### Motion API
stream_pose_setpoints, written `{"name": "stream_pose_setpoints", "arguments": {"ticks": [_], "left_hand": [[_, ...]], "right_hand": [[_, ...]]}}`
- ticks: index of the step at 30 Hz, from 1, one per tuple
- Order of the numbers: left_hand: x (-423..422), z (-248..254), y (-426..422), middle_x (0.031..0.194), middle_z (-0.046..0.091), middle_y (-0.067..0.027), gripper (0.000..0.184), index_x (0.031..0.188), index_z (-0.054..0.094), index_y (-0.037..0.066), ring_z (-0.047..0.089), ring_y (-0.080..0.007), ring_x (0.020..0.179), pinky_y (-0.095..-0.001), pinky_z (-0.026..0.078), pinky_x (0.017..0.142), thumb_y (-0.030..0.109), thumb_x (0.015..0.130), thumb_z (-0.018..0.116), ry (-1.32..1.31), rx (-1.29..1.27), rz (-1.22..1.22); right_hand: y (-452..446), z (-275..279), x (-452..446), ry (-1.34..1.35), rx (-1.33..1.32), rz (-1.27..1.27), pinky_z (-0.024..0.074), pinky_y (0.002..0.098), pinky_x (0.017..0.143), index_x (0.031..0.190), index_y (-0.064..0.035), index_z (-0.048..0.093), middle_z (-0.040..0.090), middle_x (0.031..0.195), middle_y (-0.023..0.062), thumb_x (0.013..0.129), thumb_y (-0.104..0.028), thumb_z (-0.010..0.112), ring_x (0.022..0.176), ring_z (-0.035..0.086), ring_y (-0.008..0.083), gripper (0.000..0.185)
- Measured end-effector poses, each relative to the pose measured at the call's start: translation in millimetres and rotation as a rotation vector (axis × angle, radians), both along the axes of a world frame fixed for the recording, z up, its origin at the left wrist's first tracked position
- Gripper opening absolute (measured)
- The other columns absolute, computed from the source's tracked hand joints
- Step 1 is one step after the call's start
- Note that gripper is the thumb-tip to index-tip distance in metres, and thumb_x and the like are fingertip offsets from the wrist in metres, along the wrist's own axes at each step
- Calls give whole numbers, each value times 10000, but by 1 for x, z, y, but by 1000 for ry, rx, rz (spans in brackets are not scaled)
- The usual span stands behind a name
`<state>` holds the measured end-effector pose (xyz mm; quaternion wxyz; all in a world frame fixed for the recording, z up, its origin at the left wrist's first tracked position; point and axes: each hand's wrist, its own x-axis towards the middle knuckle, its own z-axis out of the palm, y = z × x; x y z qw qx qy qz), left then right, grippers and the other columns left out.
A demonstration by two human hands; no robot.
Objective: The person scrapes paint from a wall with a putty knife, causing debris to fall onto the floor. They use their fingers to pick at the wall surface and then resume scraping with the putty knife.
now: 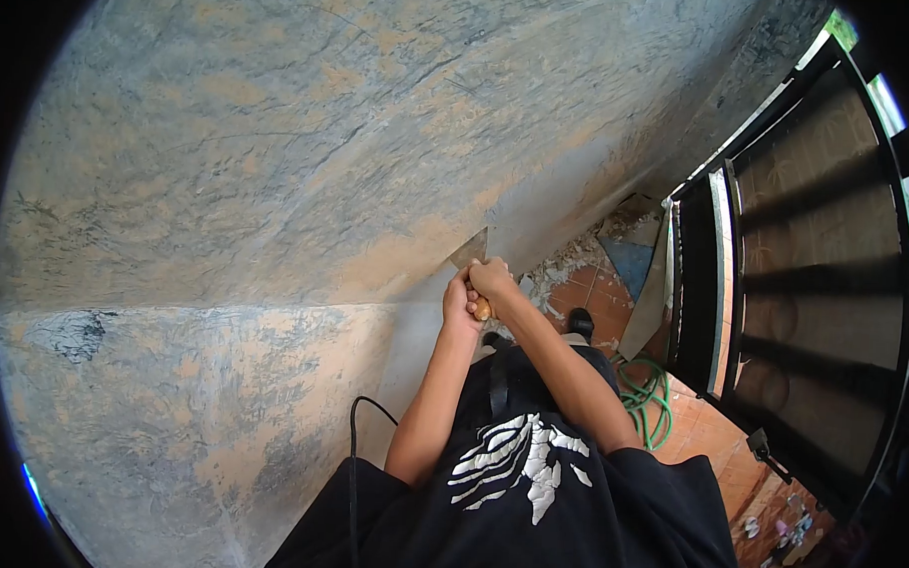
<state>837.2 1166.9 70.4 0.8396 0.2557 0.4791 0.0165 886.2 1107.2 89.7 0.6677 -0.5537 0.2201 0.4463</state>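
A scraper with a flat, flared metal blade point(471, 251) and a wooden handle point(483, 310) is held against the wall point(377, 211). My left hand point(458, 302) wraps around the handle from the left. Over the upper part of the handle, close to the blade, my right hand point(492, 277) is closed, touching the left. The blade's edge meets the wall where patchy grey and tan coating borders a smoother grey strip. Most of the handle is hidden by my fingers; its rounded end shows below them.
Flakes of scraped debris point(565, 268) lie along the wall's foot on orange floor tiles point(606, 301). A green hose point(653, 401) is coiled at my right, near a dark metal gate point(816, 267). A black cable point(354, 451) hangs at my left side.
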Motion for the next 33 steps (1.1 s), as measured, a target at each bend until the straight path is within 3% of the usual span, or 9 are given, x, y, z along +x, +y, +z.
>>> {"name": "stream_pose_setpoints", "arguments": {"ticks": [8, 11, 17, 27, 29, 30, 31, 33], "left_hand": [[26, -1, 2, 415, 315, 83, 279, 648, 450, 117, 237, -27, 268, -167, 234, 239, 185, 918, 475, 24, 40, 15], [11, -14, -5, 413, 310, 80, 281, 668, 457, 118, 238, -32, 269, -174, 234, 241, 231, 925, 474, 43, 54, -19], [3, 0, -20, 411, 304, 78, 276, 680, 471, 116, 244, -38, 271, -175, 237, 246, 236, 928, 474, -8, 27, 30], [0, -9, -16, 414, 313, 76, 306, 645, 449, 136, 252, -52, 261, -199, 245, 244, 241, 931, 470, -52, -8, 75], [1, -5, -13, 397, 306, 78, 293, 660, 463, 119, 257, -46, 254, -185, 254, 243, 232, 930, 468, -29, 23, 68], [1, -4, -13, 380, 299, 81, 281, 675, 477, 101, 262, -40, 248, -171, 263, 242, 222, 929, 467, -6, 51, 57], [-13, -41, 13, 439, 431, 37, 258, 731, 514, 70, 428, -83, 315, -214, 427, 333, 231, 923, 453, -215, -28, -91], [-5, -47, 16, 762, 553, -119, 275, 948, 505, -50, 572, -221, 675, -349, 464, 743, 189, 891, 382, -244, 4, -120]], "right_hand": [[2, -16, 27, 129, 129, -36, 359, 325, 267, 673, 94, 462, 464, 510, 105, 915, -100, 422, 352, 442, 174, 313], [-7, -12, 12, -59, 21, 57, 350, 325, 273, 667, 80, 472, 468, 510, 105, 935, -140, 442, 354, 437, 165, 348], [-15, -16, 6, -127, -27, 161, 354, 321, 287, 690, 82, 491, 476, 513, 91, 949, -170, 435, 350, 434, 161, 366], [-9, -14, 6, -30, 3, 148, 382, 321, 292, 675, 75, 500, 488, 500, 88, 952, -180, 429, 367, 463, 163, 383], [-10, 4, 9, -61, -117, 182, 380, 311, 288, 652, 62, 533, 509, 510, 91, 952, -186, 432, 366, 472, 167, 402], [-6, -4, 8, -78, -154, 192, 434, 342, 343, 675, 48, 597, 563, 532, 111, 899, -182, 523, 392, 527, 206, 331], [-2, -12, 10, -156, -210, 218, 456, 337, 426, 676, 23, 619, 593, 585, 107, 848, -160, 540, 484, 563, 207, 263], [13, -33, 7, -416, -398, 389, 500, 328, 590, 680, -27, 662, 653, 690, 98, 744, -116, 575, 667, 635, 207, 140]]}}
